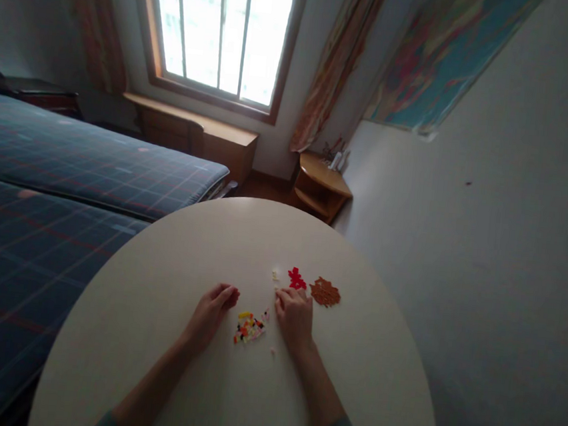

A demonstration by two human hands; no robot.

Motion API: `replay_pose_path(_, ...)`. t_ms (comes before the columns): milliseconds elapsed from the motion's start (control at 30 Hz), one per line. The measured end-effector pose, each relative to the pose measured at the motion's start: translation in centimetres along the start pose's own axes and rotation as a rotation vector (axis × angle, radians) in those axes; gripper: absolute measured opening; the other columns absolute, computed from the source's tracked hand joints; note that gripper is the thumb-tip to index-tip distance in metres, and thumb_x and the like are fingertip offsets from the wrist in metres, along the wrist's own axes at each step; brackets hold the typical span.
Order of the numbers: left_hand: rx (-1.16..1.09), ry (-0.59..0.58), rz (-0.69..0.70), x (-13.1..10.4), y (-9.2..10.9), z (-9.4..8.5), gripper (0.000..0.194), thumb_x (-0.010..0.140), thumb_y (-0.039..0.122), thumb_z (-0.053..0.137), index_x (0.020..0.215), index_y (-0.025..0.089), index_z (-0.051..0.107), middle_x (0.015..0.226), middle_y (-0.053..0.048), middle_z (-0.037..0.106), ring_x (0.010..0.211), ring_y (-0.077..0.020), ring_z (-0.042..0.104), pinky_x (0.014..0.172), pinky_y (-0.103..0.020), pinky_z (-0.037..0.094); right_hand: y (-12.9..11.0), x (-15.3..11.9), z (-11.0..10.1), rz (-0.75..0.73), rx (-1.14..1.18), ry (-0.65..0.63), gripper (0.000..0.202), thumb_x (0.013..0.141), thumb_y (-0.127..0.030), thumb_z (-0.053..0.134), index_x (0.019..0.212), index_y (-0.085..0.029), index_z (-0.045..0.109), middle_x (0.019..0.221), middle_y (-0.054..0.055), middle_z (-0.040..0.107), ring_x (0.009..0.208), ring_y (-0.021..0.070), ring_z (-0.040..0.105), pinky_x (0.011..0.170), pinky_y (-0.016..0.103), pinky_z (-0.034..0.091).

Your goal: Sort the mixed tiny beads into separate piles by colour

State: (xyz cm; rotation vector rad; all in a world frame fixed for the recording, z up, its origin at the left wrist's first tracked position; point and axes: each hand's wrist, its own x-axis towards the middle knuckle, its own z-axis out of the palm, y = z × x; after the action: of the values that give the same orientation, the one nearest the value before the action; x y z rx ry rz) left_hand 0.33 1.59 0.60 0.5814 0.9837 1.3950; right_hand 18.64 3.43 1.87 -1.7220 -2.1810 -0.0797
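On the pale round table [179, 256], my left hand [213, 305] rests with its fingers curled closed. Whatever it may hold is hidden. My right hand [297, 316] is also closed, thumb and fingertips pinched at the tabletop; anything between them is too small to make out. Between the hands lies a mixed pile of tiny coloured pieces [250, 328], which look like small building bricks. Just beyond my right fingers are a red pile [296, 278] and a few cream pieces [274, 275]. A brown pile [325, 292] sits right of the red one.
One stray pale pink piece [273, 352] lies near my right wrist. Left of the table are beds with blue plaid mattresses [93, 154]. A wooden corner shelf [325, 177] stands past the table's far edge, and a wall [485, 259] runs along the right.
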Motion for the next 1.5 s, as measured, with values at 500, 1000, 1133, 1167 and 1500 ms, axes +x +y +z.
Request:
replay_pose_path(500, 0.010, 0.002, 0.017, 0.0, 0.0, 0.0, 0.028, 0.054, 0.037, 0.072, 0.064, 0.014, 0.060, 0.064, 0.000, 0.060, 0.064, -0.0114, 0.056, 0.066, -0.022, 0.044, 0.1, 0.8, 0.5, -0.003, -0.039, -0.010, 0.021, 0.079, -0.018, 0.051, 0.096, -0.024, 0.062, 0.094, 0.004, 0.063, 0.090, 0.0183, 0.050, 0.076, 0.031, 0.030)
replay_pose_path(1000, 0.021, -0.030, 0.036, 0.0, -0.2, -0.1, 0.026, 0.057, 0.037, 0.072, 0.063, 0.015, 0.061, 0.064, 0.000, 0.059, 0.065, -0.0112, 0.055, 0.065, -0.021, 0.044, -0.1, 1.3, 1.1, -0.001, -0.022, 0.024, 0.018, 0.079, -0.017, 0.051, 0.091, -0.023, 0.063, 0.091, 0.004, 0.063, 0.086, 0.0184, 0.050, 0.075, 0.032, 0.031)
replay_pose_path(1133, 0.173, -0.067, 0.088, -0.2, -0.1, 0.0, 0.026, 0.060, 0.039, 0.068, 0.063, 0.015, 0.060, 0.064, -0.001, 0.059, 0.065, -0.0125, 0.054, 0.065, -0.022, 0.044, 0.0, 0.9, 0.9, 0.009, 0.040, 0.080, 0.023, 0.078, -0.015, 0.051, 0.095, -0.022, 0.063, 0.097, 0.004, 0.061, 0.090, 0.0195, 0.049, 0.080, 0.033, 0.032)
replay_pose_path(1167, 0.223, -0.081, 0.109, -0.3, 0.0, 0.0, 0.026, 0.062, 0.040, 0.066, 0.063, 0.015, 0.059, 0.064, -0.001, 0.059, 0.064, -0.0128, 0.054, 0.064, -0.022, 0.043, 0.0, 0.6, 0.8, 0.013, 0.071, 0.102, 0.025, 0.077, -0.013, 0.051, 0.097, -0.022, 0.063, 0.098, 0.004, 0.061, 0.091, 0.0197, 0.049, 0.081, 0.033, 0.033)
replay_pose_path(1500, 0.850, -0.209, 0.377, -1.1, -0.1, 0.5, 0.020, 0.075, 0.034, 0.050, 0.068, 0.016, 0.057, 0.063, 0.001, 0.057, 0.062, -0.0134, 0.053, 0.059, -0.022, 0.042, 0.4, -3.2, 0.7, -0.016, 0.669, -0.034, 0.022, 0.074, -0.011, 0.051, 0.085, -0.022, 0.066, 0.081, 0.003, 0.057, 0.069, 0.0124, 0.054, 0.062, 0.022, 0.046)
